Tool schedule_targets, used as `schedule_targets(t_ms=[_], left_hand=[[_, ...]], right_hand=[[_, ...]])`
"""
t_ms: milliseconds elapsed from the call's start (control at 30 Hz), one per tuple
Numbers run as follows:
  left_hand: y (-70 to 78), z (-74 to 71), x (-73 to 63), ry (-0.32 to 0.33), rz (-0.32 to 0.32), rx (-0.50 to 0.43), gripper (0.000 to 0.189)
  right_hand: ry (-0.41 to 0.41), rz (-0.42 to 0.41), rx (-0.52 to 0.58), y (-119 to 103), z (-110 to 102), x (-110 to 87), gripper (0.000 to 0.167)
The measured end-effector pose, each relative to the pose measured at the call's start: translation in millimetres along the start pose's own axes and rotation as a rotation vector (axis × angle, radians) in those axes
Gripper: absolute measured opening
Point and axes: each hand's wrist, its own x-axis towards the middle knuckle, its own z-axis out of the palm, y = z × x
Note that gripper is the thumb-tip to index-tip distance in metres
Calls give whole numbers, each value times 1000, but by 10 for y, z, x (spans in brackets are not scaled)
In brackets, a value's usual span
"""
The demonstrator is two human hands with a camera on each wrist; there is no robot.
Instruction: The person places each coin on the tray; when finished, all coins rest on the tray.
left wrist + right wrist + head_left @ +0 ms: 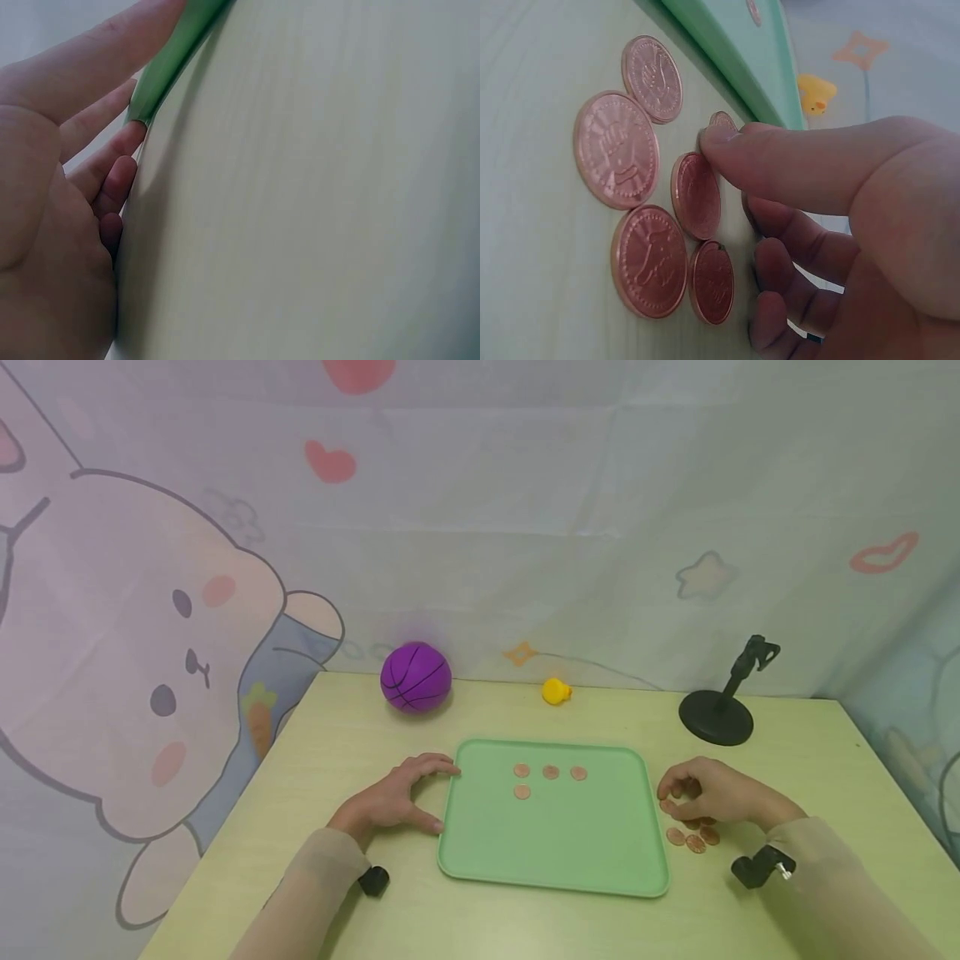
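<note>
A light green tray (555, 852) lies on the table with several copper-coloured coins (521, 792) in its upper part. At its left edge rests my left hand (393, 793), fingers and thumb spread along the rim; the left wrist view shows the fingers against the tray's green side (161, 71). Just beyond the tray's right edge, my right hand (708, 793) pinches a coin (722, 120) between thumb and forefinger, low over the table. Several more loose coins (617, 150) lie beneath and beside that hand, some overlapping one another.
Along the back of the table stand a purple ball (416, 678) with black lines, a small yellow rubber duck (556, 692) and a black stand (716, 717) with a clip on top. Behind them hangs a printed cloth (480, 527).
</note>
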Motion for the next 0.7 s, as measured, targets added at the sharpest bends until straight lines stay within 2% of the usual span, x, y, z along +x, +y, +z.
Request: schedule_targets(t_ms=[200, 400, 700], left_hand=[[1, -2, 3, 2, 3, 1, 81], [0, -2, 0, 0, 2, 5, 81], [-11, 0, 4, 1, 11, 9, 81]], right_hand=[[-44, -7, 16, -50, -18, 11, 11], [-61, 5, -23, -63, -16, 38, 12], [-72, 22, -13, -81, 2, 41, 11]])
